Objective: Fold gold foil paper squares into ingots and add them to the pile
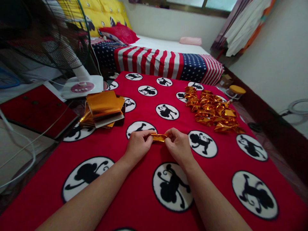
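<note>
While both hands (158, 144) pinch gold foil (158, 137) — red blanket (223, 179) lies bare around.

Two bare forearms enter from the lower edge of the frame and converge toward its centre. Left hand (138, 144), just left of centre: knuckles up, fingers curled inward, thumb and fingertips pinched together. Right hand (177, 144), just right of centre: mirrored pose, wrist slightly bent, fingertips likewise pinched. The fingertips of both hands nearly meet at mid-frame.
</note>
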A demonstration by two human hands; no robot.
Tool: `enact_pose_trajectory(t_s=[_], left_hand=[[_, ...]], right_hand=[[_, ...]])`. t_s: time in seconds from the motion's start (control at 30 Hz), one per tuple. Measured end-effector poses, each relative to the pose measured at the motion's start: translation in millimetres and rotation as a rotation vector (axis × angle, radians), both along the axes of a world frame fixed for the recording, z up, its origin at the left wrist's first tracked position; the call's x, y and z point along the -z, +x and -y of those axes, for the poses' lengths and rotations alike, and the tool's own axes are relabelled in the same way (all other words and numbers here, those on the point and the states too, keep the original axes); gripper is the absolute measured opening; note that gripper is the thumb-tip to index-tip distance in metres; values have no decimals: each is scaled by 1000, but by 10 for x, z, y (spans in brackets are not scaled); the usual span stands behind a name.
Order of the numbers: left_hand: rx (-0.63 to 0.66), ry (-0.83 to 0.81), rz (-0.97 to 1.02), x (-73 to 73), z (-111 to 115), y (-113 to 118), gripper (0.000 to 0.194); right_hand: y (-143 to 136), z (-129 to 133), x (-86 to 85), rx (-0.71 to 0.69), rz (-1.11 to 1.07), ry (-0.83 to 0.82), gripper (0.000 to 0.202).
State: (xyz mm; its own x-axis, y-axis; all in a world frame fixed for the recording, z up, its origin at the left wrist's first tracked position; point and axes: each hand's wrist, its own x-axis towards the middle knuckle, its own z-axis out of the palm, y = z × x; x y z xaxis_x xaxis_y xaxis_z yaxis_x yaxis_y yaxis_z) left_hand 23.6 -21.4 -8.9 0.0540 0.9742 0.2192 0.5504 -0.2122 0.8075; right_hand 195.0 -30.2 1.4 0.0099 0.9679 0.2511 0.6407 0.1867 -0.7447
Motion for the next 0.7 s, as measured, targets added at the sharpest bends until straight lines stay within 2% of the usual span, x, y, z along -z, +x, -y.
enact_pose_trajectory(t_s=[0.17,0.3,0.4,0.5,0.63,0.7], left_hand=[[-15,38,-158,-30,9,-6,29],[-1,-15,-458,-141,-32,-4,26],[82,-36,-667,-260,-153,0,33],[183,-63,-782,-348,-323,0,37],[201,-136,-844,-379,-479,11,38],[193,-142,-835,-370,-501,22,38]], right_hand=[[6,-5,-23,-10,-56,-18,12],[56,-77,-46,-14,-118,-43,11],[100,-181,-73,-25,-163,-94,12],[129,-283,-78,-6,-65,-142,7],[132,-345,-43,13,161,-105,21],[128,-345,-21,38,235,-61,22]])
